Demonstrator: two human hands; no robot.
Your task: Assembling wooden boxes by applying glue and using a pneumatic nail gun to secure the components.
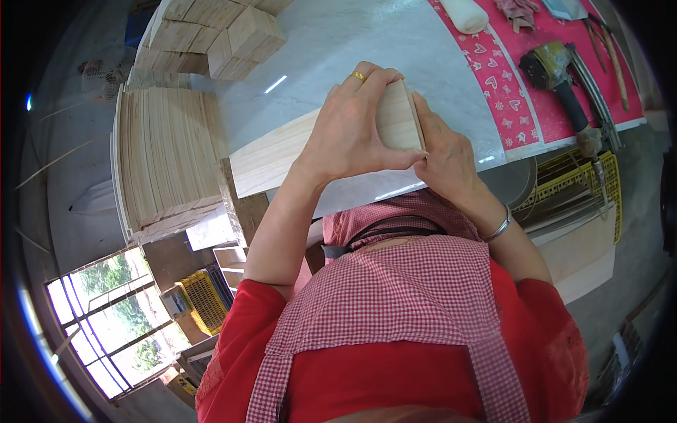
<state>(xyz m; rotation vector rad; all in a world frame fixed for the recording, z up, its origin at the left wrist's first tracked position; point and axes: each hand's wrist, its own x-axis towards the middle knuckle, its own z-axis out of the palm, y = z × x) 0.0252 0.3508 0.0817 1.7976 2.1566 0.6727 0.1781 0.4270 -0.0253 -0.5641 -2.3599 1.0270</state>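
A long pale wooden board (271, 152) lies slantwise over the near side of the light, glossy tabletop (331, 42). My left hand (345, 130), with a gold ring, straddles it from above, fingers over the far edge and thumb at the near right corner. Against the board's right end, which shows a thin edge like a narrow strip or end panel, my right hand (451, 158) is pressed. Its fingers are bent and partly hidden behind that end. Whether the board is one piece or part of a box I cannot tell.
Left of the board stands a tall stack of thin wooden boards (169, 148); wooden blocks (247, 39) are piled beyond. A nail gun (557, 74) with a hose rests on the pink cloth (529, 21) at right, near a white roll (465, 14). Below it is a yellow crate (575, 176).
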